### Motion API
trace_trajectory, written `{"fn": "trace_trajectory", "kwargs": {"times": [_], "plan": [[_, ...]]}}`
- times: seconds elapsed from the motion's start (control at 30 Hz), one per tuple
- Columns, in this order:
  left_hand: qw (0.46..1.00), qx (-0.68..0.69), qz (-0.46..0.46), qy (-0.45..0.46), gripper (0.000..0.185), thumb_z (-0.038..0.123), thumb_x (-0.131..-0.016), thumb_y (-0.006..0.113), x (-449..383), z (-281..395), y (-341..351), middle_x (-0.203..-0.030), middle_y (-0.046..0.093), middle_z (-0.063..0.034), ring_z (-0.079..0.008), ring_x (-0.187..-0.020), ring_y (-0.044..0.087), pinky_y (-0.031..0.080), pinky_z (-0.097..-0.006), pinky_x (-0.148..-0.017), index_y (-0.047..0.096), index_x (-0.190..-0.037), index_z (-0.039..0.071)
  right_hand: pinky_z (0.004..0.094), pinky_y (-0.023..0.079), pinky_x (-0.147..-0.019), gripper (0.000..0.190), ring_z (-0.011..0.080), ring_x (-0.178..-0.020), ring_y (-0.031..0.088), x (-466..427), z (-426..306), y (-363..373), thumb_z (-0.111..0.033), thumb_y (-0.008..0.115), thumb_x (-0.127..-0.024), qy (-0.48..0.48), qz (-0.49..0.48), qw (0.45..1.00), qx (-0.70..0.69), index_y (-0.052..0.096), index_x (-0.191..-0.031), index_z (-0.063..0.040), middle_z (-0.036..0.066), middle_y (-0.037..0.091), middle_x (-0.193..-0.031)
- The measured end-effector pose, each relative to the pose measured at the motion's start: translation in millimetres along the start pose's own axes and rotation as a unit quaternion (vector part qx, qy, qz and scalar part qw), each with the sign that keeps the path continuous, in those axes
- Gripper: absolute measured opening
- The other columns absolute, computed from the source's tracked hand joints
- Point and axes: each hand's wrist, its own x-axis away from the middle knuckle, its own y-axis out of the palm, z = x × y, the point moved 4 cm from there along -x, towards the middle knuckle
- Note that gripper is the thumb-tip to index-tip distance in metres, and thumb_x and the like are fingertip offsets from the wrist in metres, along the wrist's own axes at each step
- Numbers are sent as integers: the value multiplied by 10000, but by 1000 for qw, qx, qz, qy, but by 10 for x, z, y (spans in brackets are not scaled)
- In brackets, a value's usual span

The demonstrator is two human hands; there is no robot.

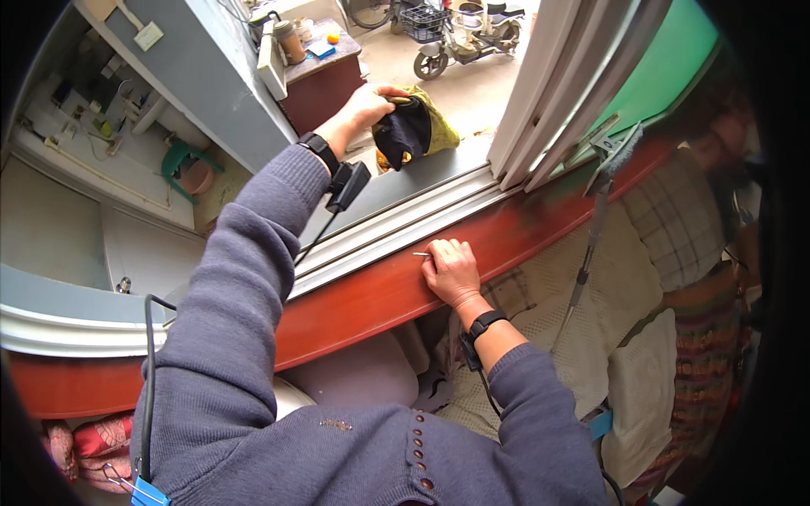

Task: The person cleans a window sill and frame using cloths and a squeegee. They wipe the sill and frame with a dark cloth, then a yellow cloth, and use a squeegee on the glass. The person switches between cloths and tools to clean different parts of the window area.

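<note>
My left hand (370, 107) reaches through the open window and pinches the top of a black and yellow-green piece of fabric (411, 129). The fabric hangs bunched over the grey outer ledge (417, 183); its exact kind I cannot tell. Closer to me, my right hand (450, 269) rests on the red inner windowsill (373, 303). A thin white stick (421, 254) pokes out from between its thumb and fingers. Between the two hands runs the white sliding-window track (392, 228).
A long-handled window squeegee (591, 253) leans at the right, over a bed with a cream cover (569, 278). White window frames (538, 107) stand at the opening's right. Outside are a dark red cabinet (319, 95) and an electric scooter (468, 44). A cable (149, 379) runs along my left sleeve.
</note>
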Motion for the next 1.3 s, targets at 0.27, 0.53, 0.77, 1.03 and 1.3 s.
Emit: {"fn": "trace_trajectory", "kwargs": {"times": [0.27,0.53,0.77,1.03,1.3], "plan": [[982,190,13,-17,386,-1,-859,480,-453,-155,715,-1065,625,-68,-140,-941,591,480,-265,-843,545,-1238,28,352,392,-704,114,240,-739,526,-3,1,-40,-144,606,-721,2,11,999,-44,515,-771,-96,64,543,-736],[986,-134,-41,-93,294,272,-906,505,-344,-393,1086,-1028,584,-149,-289,-842,617,551,-392,-670,526,-1116,68,338,391,-722,145,210,-767,534,-1,8,-18,-208,621,-742,-5,-3,1000,-17,514,-785,-119,41,540,-740],[900,-410,74,128,327,266,-818,609,-405,-741,1152,-1021,584,-196,-368,-819,614,491,-413,-799,547,-1087,90,344,393,-727,149,221,-771,531,7,4,-7,-194,626,-732,3,-10,1000,-22,520,-792,-109,50,542,-753],[881,-443,167,-8,571,529,-771,631,-366,-543,1292,-1080,605,-168,-332,-1026,569,446,-417,-889,598,-1120,78,338,397,-724,150,215,-769,536,3,0,-10,-202,624,-734,1,-8,1000,-8,519,-790,-111,48,543,-747],[921,-366,135,10,205,282,-703,670,-278,-327,1102,-790,665,-132,-242,-761,654,501,-363,-770,692,-788,97,345,400,-726,140,220,-767,542,10,6,-7,-204,616,-740,2,5,1000,-15,525,-794,-112,49,552,-749]]}}
